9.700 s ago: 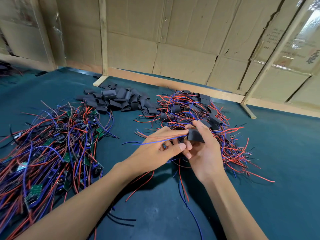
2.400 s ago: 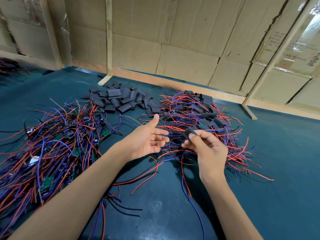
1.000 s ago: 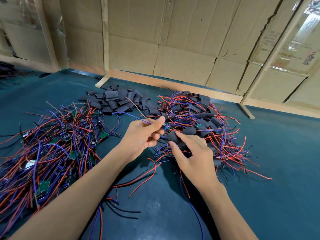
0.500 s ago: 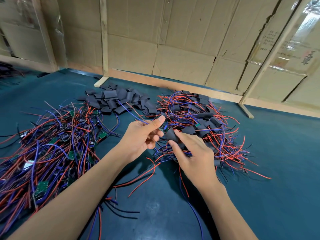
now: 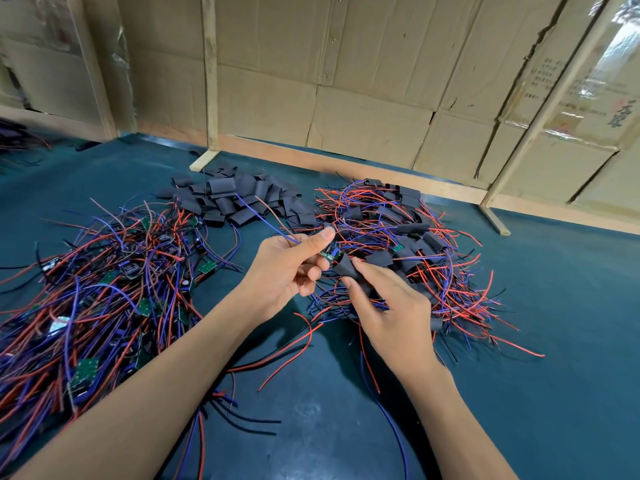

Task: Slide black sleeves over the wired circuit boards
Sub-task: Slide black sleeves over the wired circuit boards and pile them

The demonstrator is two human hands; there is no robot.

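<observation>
The left hand [image 5: 284, 271] pinches a small green circuit board with blue and brown wires [image 5: 330, 253] between thumb and fingers, its grip closed on the board's wired end; the wires run up and to the left past the thumb. The right hand [image 5: 388, 313] grasps a short black flattened tube sleeve [image 5: 346, 268] between thumb and forefinger, the sleeve's open end just beside the board and seemingly touching its near edge; the board is not inside it. Both hands hover above the dark teal desk [image 5: 554, 393]. Behind them lies a tangle of red and blue wires with black-sleeved boards [image 5: 408, 244]; to the left spreads a larger heap of bare green boards with red, blue and black wires [image 5: 104, 289]; between the two heaps, farther back, sits a pile of loose black sleeves [image 5: 235, 199]. Brown cardboard panels with pale wooden battens [image 5: 346, 81] stand along the desk's far edge.
</observation>
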